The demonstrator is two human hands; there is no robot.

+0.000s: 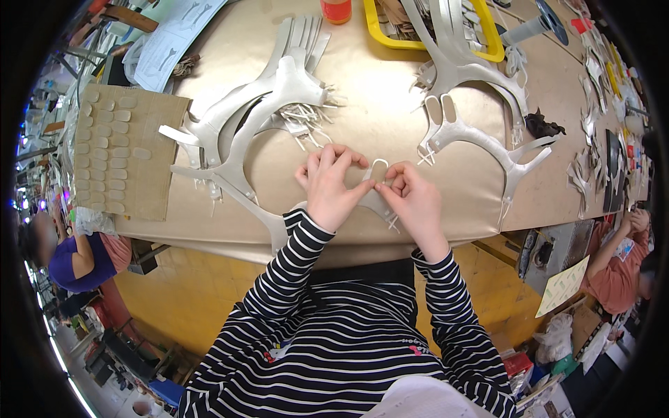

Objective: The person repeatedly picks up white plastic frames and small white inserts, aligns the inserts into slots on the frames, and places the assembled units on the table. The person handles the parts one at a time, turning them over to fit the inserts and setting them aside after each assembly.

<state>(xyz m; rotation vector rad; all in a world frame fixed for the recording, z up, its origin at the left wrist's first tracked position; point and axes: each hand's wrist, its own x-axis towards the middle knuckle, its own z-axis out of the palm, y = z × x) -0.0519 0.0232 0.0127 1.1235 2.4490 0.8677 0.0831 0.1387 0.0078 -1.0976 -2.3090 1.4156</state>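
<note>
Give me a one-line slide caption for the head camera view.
Left hand and right hand pinch a silver cut-out piece at the edge of a tan worktable.

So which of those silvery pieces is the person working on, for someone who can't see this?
Start at the tan table and go to its near edge. There the left hand and right hand pinch one silvery cutout. Unlike the stacked cutouts farther back, it is the only one being held.
</note>
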